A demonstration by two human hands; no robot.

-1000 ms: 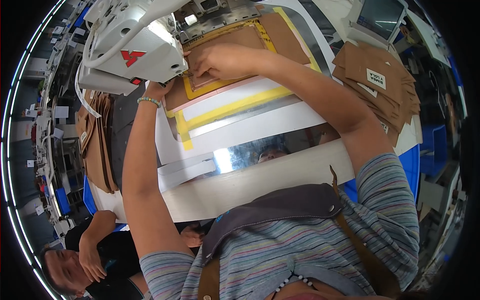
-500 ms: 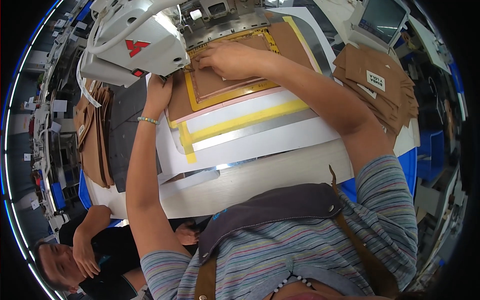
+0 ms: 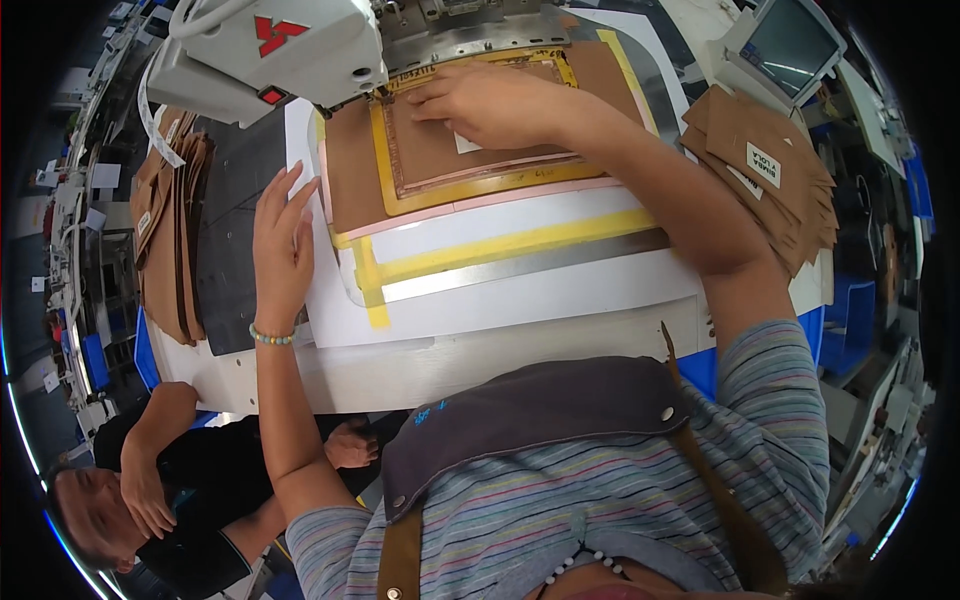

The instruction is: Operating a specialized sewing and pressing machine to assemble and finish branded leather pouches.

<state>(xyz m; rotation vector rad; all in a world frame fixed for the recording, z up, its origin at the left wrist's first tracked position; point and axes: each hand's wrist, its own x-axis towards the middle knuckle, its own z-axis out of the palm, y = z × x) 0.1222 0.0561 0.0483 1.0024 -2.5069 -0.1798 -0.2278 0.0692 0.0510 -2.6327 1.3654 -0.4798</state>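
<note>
My right hand [image 3: 490, 105] lies with its fingers stretched out on a brown panel [image 3: 425, 155] inside a yellow frame [image 3: 480, 190]. A white label [image 3: 468, 144] shows beside its palm, partly covered. The frame rests on a larger brown sheet [image 3: 350, 175], edged with pink and yellow tape [image 3: 520, 243] on a flat plate. My left hand [image 3: 283, 240] is apart from the panel, fingers spread and nothing in them, over the white paper at the left edge. A white sewing machine head [image 3: 290, 55] stands just beyond, its lower end near the frame's far left corner.
Stacked brown pieces [image 3: 170, 240] stand at the left, beside a dark board [image 3: 240, 220]. More brown pieces with white labels [image 3: 755, 175] lie at the right, before a screen [image 3: 790, 45]. A person in black [image 3: 210, 470] sits at the lower left.
My left hand has drawn back from beside the machine head toward me, and its fingers have spread. My right hand stays on the panel, and more of the white label shows.
</note>
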